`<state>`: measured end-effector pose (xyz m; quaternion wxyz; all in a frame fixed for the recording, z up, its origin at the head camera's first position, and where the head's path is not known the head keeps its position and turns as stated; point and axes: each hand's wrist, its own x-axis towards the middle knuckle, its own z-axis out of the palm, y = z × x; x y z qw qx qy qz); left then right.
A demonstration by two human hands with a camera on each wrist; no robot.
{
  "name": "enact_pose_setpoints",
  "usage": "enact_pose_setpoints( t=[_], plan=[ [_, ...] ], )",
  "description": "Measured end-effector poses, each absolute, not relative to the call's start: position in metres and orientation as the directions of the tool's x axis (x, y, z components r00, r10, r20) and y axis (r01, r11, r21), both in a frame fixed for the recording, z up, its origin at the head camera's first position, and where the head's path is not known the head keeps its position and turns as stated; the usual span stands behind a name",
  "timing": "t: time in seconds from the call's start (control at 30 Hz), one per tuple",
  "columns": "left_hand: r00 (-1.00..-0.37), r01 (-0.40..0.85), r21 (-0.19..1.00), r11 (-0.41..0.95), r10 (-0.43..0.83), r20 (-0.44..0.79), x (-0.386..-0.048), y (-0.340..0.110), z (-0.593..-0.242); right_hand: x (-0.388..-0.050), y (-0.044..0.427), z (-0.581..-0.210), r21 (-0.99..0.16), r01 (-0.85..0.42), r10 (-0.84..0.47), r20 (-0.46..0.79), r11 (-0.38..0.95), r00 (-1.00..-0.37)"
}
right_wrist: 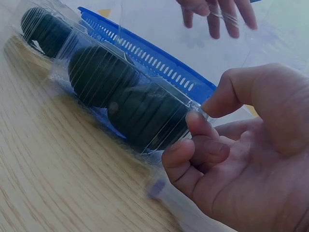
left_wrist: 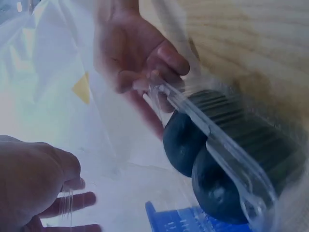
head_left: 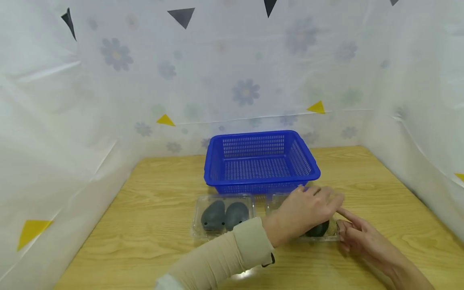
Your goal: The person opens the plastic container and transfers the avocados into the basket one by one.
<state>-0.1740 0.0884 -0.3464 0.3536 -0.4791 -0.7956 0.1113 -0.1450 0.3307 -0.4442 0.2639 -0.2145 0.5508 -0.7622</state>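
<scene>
A clear plastic clamshell box [right_wrist: 159, 79] holding two dark green avocados [left_wrist: 183, 145] lies on the table, partly hidden under the left forearm in the head view. My right hand [head_left: 369, 237] pinches the box's right edge between thumb and fingertips, seen closely in the right wrist view. Above the box, my left hand [head_left: 306, 209] reaches across from the left. In the left wrist view its thumb and fingers pinch a thin sheet of clear plastic, the box's raised lid [left_wrist: 67, 205]. A second clamshell box [head_left: 195, 219] with two avocados [head_left: 214, 215] sits to the left.
A blue slotted plastic basket [head_left: 261, 181] stands behind the two boxes, near the back of the wooden table [head_left: 152, 225]. White patterned sheeting [head_left: 224, 60] walls the table at the back and on both sides.
</scene>
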Motion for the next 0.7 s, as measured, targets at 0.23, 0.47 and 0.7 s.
enact_pose_setpoints(
  t=[0.23,0.47,0.7],
  plan=[
    [-0.243,0.729,-0.506,0.460,0.866,0.437,-0.176,0.069,-0.343,-0.143,0.330,-0.444,-0.970,0.088,-0.622,0.075,-0.228,-0.780],
    [-0.274,0.786,-0.429,0.446,0.872,0.405,-0.171,0.048,-0.360,-0.138,0.328,-0.435,-0.990,0.100,-0.582,-0.023,-0.100,-0.813],
    [-0.504,0.794,-0.235,0.561,0.823,0.261,-0.177,0.025,-0.374,-0.136,0.326,-0.426,-0.998,0.051,-0.537,-0.066,0.044,-0.841]
  ],
)
